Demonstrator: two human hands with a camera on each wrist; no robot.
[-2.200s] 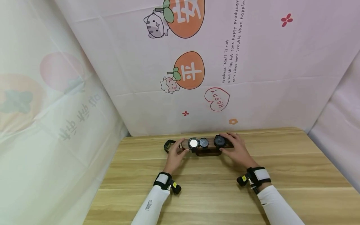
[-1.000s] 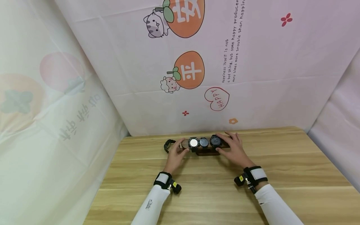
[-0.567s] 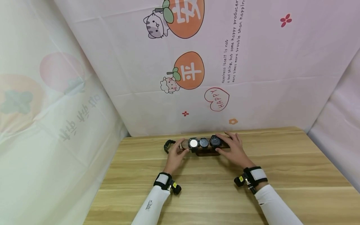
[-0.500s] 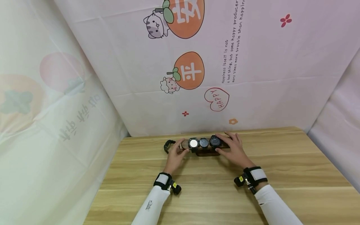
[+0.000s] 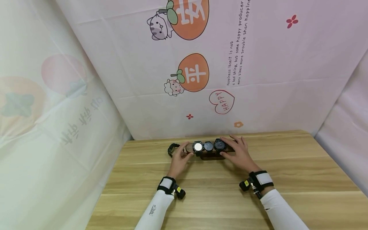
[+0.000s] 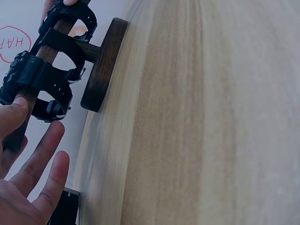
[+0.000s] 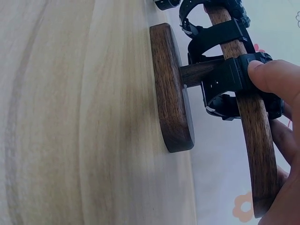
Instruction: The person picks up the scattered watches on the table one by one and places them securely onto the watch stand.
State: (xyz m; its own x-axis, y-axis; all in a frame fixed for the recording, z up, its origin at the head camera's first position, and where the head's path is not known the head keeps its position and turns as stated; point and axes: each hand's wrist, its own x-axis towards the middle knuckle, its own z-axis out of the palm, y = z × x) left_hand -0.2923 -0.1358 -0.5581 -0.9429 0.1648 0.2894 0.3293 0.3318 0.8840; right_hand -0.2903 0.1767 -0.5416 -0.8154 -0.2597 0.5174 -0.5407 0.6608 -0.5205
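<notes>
A dark wooden watch stand (image 5: 189, 147), a bar on a post and base, carries three black watches near the back edge. My left hand (image 5: 179, 163) pinches the bar's left end, thumb in front. Beside it sits a watch with a bright white face (image 5: 198, 146), then a smaller dark-faced watch (image 5: 208, 146). My right hand (image 5: 241, 156) holds the right-hand watch (image 5: 220, 145) between thumb and fingers. In the right wrist view the thumb presses this watch's strap top (image 7: 227, 79), and bare bar (image 7: 257, 154) extends past it.
Another black watch (image 5: 172, 149) lies on the wood-grain table (image 5: 212, 198), left of the stand and partly behind my left hand. The stand's base (image 6: 107, 65) rests close to the back edge. A printed white curtain (image 5: 258, 105) hangs right behind the table.
My right hand has slid the right-hand watch leftward along the bar, up near the middle watch. In the last half second it has barely moved. My left hand has stayed in place.
</notes>
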